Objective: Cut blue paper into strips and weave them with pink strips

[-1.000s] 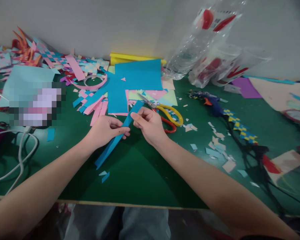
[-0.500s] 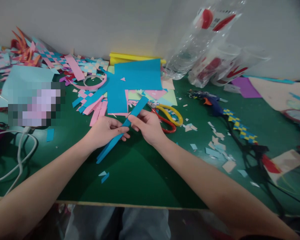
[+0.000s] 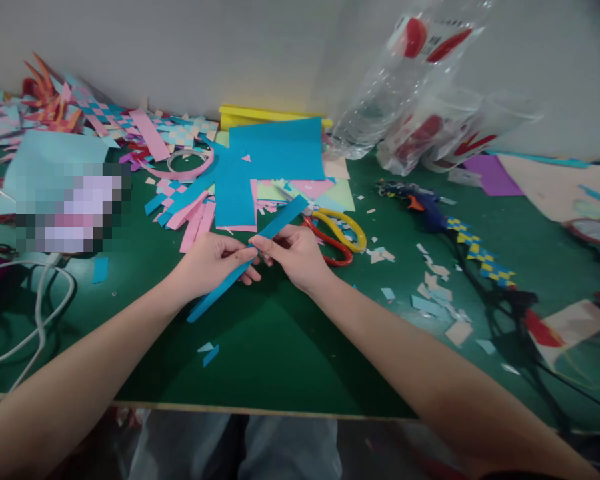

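A narrow blue paper strip (image 3: 286,217) runs diagonally between my two hands, held above the green table. My left hand (image 3: 217,263) pinches it near the middle, thumb on top. Close beside that, my right hand (image 3: 297,257) grips the strip between thumb and fingers; the fingertips under the paper are partly hidden. Just behind my right hand lie scissors (image 3: 337,233) with one yellow and one red handle, their blades partly covered by the strip's upper end. Larger blue paper sheets (image 3: 275,150) lie beyond my hands, with a small pink scrap on them.
A roll of tape (image 3: 187,161) and pink strips (image 3: 197,217) lie at the back left. A phone-like blurred object (image 3: 80,213) has a white cable (image 3: 40,320). Plastic cups (image 3: 460,127) stand back right, near a glue gun (image 3: 425,203) and paper scraps (image 3: 435,287).
The strip has turned slightly; its upper end has shifted right and its lower end a little left and up. My right thumb has slid closer to my left thumb.
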Action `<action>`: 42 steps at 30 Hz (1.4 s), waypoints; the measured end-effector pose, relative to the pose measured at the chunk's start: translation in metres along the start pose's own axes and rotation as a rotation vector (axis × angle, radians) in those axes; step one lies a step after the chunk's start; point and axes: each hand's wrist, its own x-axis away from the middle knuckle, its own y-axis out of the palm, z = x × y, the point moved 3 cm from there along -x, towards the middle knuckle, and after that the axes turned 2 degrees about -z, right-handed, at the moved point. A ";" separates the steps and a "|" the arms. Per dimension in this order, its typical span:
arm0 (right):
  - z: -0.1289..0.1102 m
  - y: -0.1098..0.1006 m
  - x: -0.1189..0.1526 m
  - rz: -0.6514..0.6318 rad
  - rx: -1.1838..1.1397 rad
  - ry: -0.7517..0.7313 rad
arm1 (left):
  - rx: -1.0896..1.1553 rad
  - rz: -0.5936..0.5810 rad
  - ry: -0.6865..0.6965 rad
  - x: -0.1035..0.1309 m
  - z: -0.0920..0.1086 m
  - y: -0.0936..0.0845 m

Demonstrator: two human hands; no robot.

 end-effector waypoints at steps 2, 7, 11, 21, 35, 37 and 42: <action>0.000 0.000 0.000 -0.011 -0.001 0.002 | -0.013 -0.009 0.012 0.000 0.001 0.000; 0.005 -0.006 0.000 0.110 0.034 0.023 | -0.099 0.022 0.019 0.001 0.001 -0.002; 0.006 -0.009 -0.001 0.184 0.091 0.010 | -0.165 0.055 0.010 0.001 0.002 -0.002; 0.004 -0.005 0.000 0.141 0.004 0.040 | -0.209 0.028 0.023 0.003 0.006 0.000; 0.003 -0.007 -0.003 0.138 -0.247 -0.018 | -0.267 0.021 0.058 0.005 0.010 -0.005; 0.005 -0.007 -0.004 0.132 -0.230 -0.027 | -0.248 0.017 0.048 0.004 0.009 -0.006; 0.007 -0.009 -0.002 0.102 -0.094 -0.030 | -0.186 -0.011 0.058 0.002 0.003 -0.006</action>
